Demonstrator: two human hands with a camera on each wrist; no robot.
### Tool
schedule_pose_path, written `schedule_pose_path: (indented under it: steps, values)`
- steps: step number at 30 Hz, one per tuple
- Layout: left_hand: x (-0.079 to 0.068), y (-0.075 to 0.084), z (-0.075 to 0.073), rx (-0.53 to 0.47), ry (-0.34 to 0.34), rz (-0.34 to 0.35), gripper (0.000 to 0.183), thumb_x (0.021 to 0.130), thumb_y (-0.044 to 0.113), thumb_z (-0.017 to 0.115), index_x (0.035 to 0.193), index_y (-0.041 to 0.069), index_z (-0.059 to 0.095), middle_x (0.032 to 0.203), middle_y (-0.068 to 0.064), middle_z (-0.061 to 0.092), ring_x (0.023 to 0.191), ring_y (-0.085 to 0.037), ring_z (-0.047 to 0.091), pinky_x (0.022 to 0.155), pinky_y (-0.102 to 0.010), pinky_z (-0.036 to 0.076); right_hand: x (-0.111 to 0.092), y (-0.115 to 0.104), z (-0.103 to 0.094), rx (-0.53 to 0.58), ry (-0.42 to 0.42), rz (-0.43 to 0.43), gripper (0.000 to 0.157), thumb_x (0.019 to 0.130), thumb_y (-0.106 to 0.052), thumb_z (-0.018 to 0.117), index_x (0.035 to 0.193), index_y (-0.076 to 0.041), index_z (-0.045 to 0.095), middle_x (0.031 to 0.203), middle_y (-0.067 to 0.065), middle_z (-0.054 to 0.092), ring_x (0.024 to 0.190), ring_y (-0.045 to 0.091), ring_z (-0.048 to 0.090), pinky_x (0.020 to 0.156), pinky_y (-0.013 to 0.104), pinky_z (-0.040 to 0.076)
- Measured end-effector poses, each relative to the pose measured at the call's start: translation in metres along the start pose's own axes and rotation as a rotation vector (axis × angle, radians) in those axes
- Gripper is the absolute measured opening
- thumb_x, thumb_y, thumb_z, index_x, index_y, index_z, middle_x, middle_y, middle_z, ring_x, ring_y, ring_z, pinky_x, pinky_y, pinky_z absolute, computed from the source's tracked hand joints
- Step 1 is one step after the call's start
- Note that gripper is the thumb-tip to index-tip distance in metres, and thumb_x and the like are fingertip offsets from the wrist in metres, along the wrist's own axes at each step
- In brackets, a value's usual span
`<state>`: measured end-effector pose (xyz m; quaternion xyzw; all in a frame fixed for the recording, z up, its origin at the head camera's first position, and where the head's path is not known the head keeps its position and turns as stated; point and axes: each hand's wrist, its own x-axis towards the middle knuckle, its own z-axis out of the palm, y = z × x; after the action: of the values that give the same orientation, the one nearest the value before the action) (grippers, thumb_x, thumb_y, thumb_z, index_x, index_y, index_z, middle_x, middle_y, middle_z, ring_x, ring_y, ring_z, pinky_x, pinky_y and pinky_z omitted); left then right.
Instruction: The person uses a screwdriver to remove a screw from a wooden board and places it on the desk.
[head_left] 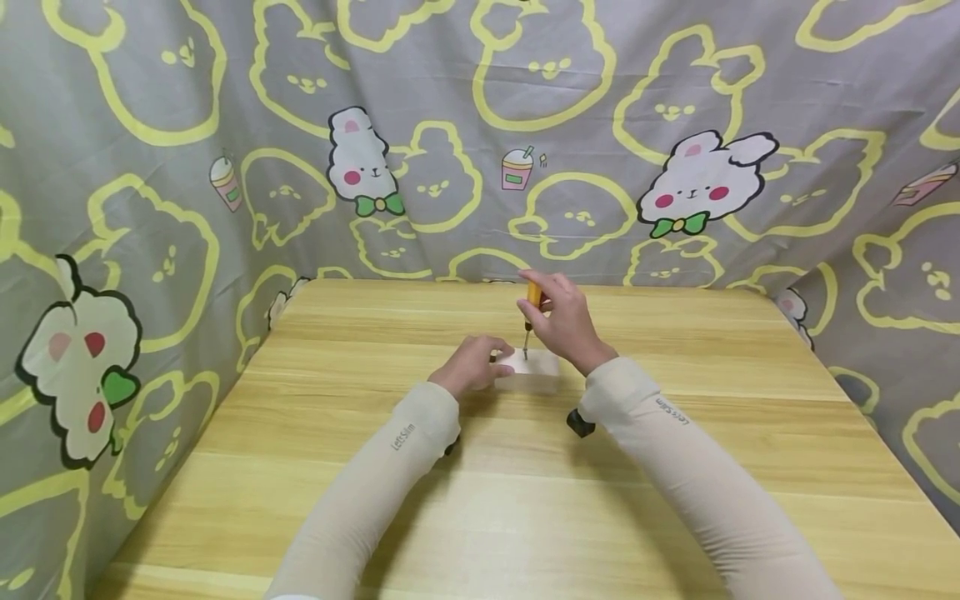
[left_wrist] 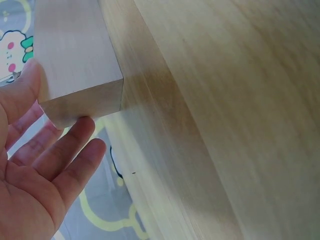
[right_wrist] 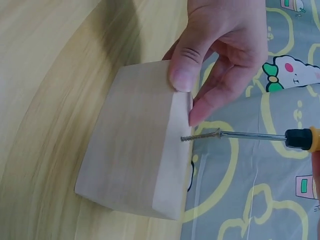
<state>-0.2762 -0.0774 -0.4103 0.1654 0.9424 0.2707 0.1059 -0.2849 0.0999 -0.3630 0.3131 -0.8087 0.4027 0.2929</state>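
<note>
A pale wooden block [head_left: 538, 383] rests on the table, its end face plain in the left wrist view. My left hand [head_left: 474, 364] grips that block's left end, thumb on one side and fingers on the other. A screw [right_wrist: 201, 136] stands on the block's narrow upper face, its pointed end at the wood and its thread largely exposed. My right hand [head_left: 566, 321] holds a screwdriver [head_left: 534, 293] by its yellow handle, above the block. The screwdriver's metal shaft [right_wrist: 255, 136] lines up with the screw, its tip at the screw head. Most of the right hand is outside the right wrist view.
The wood-grain table [head_left: 480, 517] extends around the block on all sides. Behind it and along both sides hangs a grey curtain [head_left: 450, 83] with yellow outlines and white rabbit prints. A small black piece [head_left: 580, 422] shows under the right cuff.
</note>
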Motion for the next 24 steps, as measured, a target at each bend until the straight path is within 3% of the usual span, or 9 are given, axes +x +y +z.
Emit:
schedule_pose_path:
  steps: [10,18,24]
  values:
    - [-0.0010,0.0002,0.0005,-0.003,0.008,0.009,0.038,0.091,0.029,0.070,0.126,0.013,0.065,0.132,-0.003,0.060,0.125,-0.023,0.051,0.105,-0.039,0.040,0.0029,-0.0036,-0.0007,0.068,-0.045,-0.022,0.045,0.086,0.006,0.066,0.130,-0.001,0.059,0.088,0.015,0.058,0.080,0.025,0.062,0.069,0.032,0.058]
    - [-0.0017,0.0015,-0.0001,-0.017,0.003,0.001,0.039,0.091,0.027,0.070,0.126,0.012,0.065,0.131,-0.004,0.060,0.123,-0.023,0.053,0.104,-0.038,0.041,0.0003,-0.0035,0.0010,0.041,0.018,0.003,0.042,0.083,-0.004,0.077,0.123,-0.002,0.065,0.084,0.013,0.056,0.077,0.025,0.061,0.067,0.032,0.058]
    - [-0.0020,0.0009,0.0003,-0.026,0.005,0.009,0.038,0.090,0.026,0.070,0.125,0.011,0.066,0.131,-0.005,0.060,0.122,-0.023,0.054,0.103,-0.038,0.042,0.0006,-0.0038,0.0017,0.007,0.045,0.006,0.040,0.084,0.000,0.074,0.123,-0.001,0.065,0.085,0.016,0.056,0.076,0.033,0.063,0.066,0.034,0.059]
